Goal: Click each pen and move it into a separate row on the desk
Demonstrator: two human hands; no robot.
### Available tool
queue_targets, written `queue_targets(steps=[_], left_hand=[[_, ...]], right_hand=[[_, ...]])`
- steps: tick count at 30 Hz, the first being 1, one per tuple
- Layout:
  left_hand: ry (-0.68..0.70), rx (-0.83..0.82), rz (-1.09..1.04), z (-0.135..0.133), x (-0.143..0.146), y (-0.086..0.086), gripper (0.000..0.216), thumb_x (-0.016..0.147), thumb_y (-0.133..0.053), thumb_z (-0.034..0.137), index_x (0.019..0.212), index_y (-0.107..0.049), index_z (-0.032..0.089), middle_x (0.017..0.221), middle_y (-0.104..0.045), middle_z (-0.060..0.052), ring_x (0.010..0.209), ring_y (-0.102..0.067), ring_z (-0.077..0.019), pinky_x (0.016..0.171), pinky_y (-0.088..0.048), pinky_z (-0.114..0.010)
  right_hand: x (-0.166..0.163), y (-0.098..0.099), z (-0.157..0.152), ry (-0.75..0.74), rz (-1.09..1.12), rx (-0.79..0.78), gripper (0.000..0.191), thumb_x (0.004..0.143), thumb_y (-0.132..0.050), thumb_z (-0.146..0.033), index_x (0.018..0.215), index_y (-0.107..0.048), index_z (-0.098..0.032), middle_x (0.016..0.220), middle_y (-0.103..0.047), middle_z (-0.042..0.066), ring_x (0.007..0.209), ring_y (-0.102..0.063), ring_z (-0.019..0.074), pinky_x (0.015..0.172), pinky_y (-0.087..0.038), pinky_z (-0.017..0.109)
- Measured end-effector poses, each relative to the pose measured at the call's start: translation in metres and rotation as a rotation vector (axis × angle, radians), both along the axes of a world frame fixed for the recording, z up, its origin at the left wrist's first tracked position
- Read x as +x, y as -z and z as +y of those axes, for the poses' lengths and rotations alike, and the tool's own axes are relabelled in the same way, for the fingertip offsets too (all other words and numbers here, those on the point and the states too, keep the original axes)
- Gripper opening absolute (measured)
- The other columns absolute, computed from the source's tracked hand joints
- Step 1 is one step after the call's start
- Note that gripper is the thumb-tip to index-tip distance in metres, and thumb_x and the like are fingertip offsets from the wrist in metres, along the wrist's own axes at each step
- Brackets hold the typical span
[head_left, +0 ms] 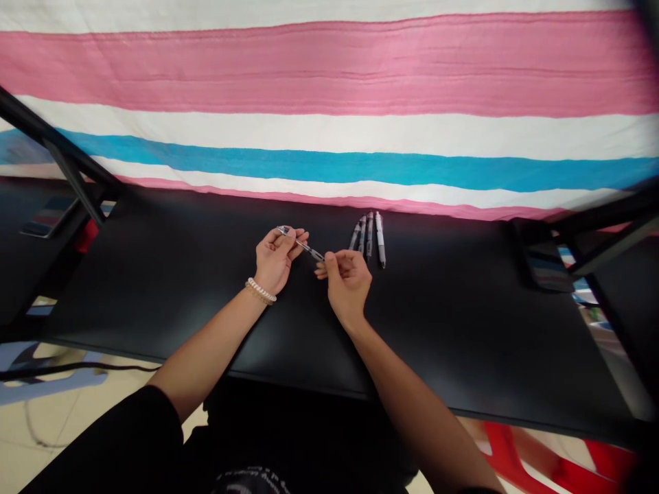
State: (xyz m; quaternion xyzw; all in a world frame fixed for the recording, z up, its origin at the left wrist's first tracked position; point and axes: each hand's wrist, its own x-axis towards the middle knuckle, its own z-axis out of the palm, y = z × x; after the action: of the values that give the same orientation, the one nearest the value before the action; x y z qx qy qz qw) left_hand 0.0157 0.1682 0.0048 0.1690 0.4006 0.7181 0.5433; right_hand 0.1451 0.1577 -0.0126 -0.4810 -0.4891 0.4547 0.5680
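Observation:
Above the table, my left hand (pixel 276 259) is closed in a pinch, with a silvery pen end poking out past its thumb. My right hand (pixel 349 280) pinches the other end of a pen (pixel 315 254), whose clear and grey barrel slants between the two hands. A thin dark length, like a refill, shows nearest the left fingers. Whether the pen's parts are joined inside the left fingers I cannot tell. Just beyond my right hand lie several clear-and-dark pens (pixel 369 233), side by side. Next to them rests a white pen (pixel 380 240).
The black table (pixel 443 329) spans the view. A striped cloth (pixel 329 75) hangs along its back edge. A dark phone-like slab (pixel 543 255) lies at the right, near a black metal frame (pixel 72 178) seen also at the left. Red plastic stool parts (pixel 515 456) show below right.

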Motion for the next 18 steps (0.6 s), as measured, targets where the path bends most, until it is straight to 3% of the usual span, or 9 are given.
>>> queue_targets(steps=[5,11,16,18], left_hand=[[-0.014,0.012,0.008,0.0008,-0.0036,0.0007,0.025,0.073,-0.084,0.025,0.086,-0.065,0.015,0.089,-0.075,-0.005,0.089,-0.074,-0.0176,0.089,-0.056,-0.034],[-0.012,0.036,0.089,0.0036,-0.0071,0.0039,0.051,0.070,-0.087,0.030,0.113,-0.061,0.023,0.088,-0.076,-0.003,0.086,-0.075,-0.0181,0.086,-0.057,-0.034],[-0.023,-0.005,0.182,0.0040,-0.0090,0.0058,0.048,0.069,-0.086,0.035,0.110,-0.066,0.018,0.086,-0.076,-0.005,0.082,-0.076,-0.0191,0.082,-0.058,-0.033],[-0.034,-0.010,0.187,0.0037,-0.0084,0.0051,0.054,0.070,-0.086,0.035,0.116,-0.065,0.018,0.087,-0.077,-0.006,0.082,-0.076,-0.0192,0.081,-0.058,-0.033]], right_hand=[[0.0008,0.0012,-0.0008,-0.025,-0.086,0.084,0.029,0.079,-0.077,-0.035,0.096,-0.056,-0.023,0.090,-0.069,0.001,0.081,-0.071,0.0160,0.074,-0.061,0.031],[0.0007,0.0020,-0.0034,-0.088,-0.083,0.038,0.023,0.085,-0.071,-0.040,0.086,-0.055,-0.023,0.070,-0.064,-0.004,0.060,-0.069,0.0140,0.055,-0.058,0.025],[0.0001,0.0010,-0.0075,-0.122,-0.120,0.058,0.021,0.088,-0.068,-0.037,0.085,-0.055,-0.022,0.068,-0.061,-0.005,0.056,-0.067,0.0115,0.050,-0.054,0.022],[0.0004,-0.0001,-0.0089,-0.129,-0.143,0.067,0.021,0.089,-0.067,-0.038,0.086,-0.055,-0.022,0.069,-0.061,-0.005,0.056,-0.066,0.0113,0.051,-0.054,0.022]])
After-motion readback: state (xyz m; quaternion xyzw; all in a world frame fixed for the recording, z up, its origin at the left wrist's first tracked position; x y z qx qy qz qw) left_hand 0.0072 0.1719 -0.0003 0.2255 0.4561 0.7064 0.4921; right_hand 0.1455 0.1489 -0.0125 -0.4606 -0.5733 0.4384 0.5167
